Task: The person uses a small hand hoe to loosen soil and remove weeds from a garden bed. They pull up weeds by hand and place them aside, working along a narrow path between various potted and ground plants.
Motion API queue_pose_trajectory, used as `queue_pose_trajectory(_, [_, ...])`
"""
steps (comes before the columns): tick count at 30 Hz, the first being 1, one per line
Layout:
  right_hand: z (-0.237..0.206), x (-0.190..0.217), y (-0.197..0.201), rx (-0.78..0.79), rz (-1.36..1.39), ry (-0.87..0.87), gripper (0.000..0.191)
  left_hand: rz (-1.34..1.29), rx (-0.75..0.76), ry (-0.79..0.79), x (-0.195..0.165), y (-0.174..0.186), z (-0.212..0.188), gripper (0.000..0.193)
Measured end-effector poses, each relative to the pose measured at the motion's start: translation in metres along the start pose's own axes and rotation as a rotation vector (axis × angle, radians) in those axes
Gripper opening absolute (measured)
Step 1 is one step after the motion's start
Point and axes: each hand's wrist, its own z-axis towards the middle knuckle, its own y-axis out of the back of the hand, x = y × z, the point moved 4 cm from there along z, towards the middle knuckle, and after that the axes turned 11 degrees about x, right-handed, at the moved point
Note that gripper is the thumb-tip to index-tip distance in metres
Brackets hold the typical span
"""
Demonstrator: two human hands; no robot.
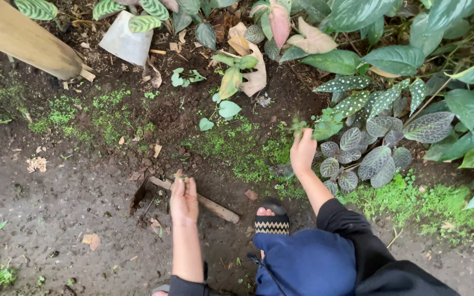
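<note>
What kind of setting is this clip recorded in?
Most likely a garden bed outdoors: bare dark soil with moss patches, spotted-leaf plants on the right, and a small wooden-handled digging tool lying by the left hand.

Garden bed with bare soil, moss and foliage.

Spotted dark leaves cluster at right beside moss; a white plastic piece lies near the top; a wooden post slants at upper left; dry fallen leaves rest on dark soil.
</note>
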Motion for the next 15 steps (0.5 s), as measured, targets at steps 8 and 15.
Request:
queue_pose_trajectory(8, [-0.109, 0.141, -0.043, 0.869, 0.119, 0.355, 0.027, -0.007, 0.055, 0.243, 0.063, -0.081, -0.022, 0.076])
queue_pose_trajectory(15, [-0.086, 0.117, -0.021, 0.522, 0.600, 0.498, 0.015, -0.258, -0.041, 0.166, 0.078, -0.067, 0.002, 0.044])
